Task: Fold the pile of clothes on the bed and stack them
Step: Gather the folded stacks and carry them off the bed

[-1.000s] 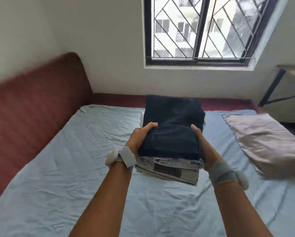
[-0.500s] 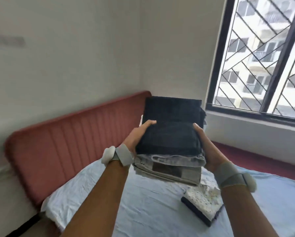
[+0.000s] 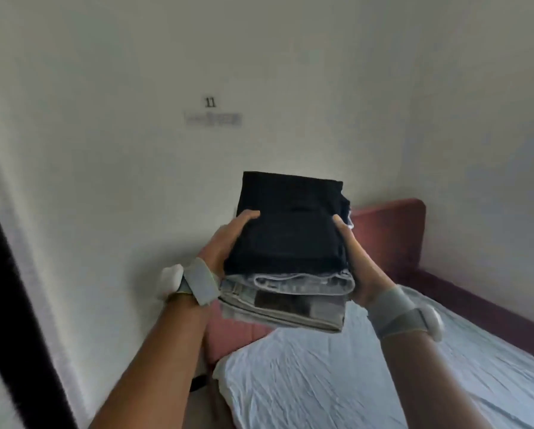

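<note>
A stack of folded clothes hangs in the air in front of me, above the bed's corner. A dark navy garment lies on top and light grey jeans with a dark patch lie beneath. My left hand grips the stack's left side, thumb on top. My right hand grips its right side, thumb on the dark cloth. The fingers under the stack are hidden. Both wrists wear grey bands.
The bed with a wrinkled pale blue sheet fills the lower right. Its red padded headboard runs along the white wall. A dark vertical frame stands at the far left. A small label marked 11 is on the wall.
My view has swung left, away from the window, toward the wall and the bed's corner. The stack stays in both hands at the same height; the window and pillow have left the view.
</note>
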### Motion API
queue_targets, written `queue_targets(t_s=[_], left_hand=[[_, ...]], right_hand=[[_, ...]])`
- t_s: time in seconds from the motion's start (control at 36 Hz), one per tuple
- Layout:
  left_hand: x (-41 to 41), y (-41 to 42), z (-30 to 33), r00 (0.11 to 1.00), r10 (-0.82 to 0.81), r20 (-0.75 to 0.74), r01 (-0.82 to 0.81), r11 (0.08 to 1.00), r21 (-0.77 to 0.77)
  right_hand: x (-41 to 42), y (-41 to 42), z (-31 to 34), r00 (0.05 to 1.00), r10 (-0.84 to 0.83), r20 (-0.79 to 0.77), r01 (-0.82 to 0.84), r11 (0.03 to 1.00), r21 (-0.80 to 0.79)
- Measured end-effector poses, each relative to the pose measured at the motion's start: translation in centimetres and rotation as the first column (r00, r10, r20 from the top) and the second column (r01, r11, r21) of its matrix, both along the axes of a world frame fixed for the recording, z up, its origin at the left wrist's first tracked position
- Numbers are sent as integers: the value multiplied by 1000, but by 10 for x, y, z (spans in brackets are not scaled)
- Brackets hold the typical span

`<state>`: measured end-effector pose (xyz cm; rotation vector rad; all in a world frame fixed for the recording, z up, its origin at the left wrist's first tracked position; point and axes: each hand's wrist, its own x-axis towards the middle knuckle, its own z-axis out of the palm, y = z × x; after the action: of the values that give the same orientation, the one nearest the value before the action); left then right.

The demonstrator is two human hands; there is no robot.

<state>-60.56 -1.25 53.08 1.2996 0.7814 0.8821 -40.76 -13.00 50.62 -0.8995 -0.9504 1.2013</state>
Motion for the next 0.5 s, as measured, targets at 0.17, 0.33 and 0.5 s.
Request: queue_targets(t_s=[0.17, 0.33, 0.5], left_hand=[[-89, 51, 6, 990, 139, -8, -139, 990, -1], [-184, 70, 15, 931, 366, 3, -366, 931, -8], [-262, 88, 11, 857, 515, -12, -515, 857, -31]], right_hand=[[-74, 78, 4, 991, 126, 39, -128, 990, 63], [-157, 153, 17, 949, 304, 79, -308, 951, 40], [-227, 218, 17, 869, 485, 95, -490, 871, 35]])
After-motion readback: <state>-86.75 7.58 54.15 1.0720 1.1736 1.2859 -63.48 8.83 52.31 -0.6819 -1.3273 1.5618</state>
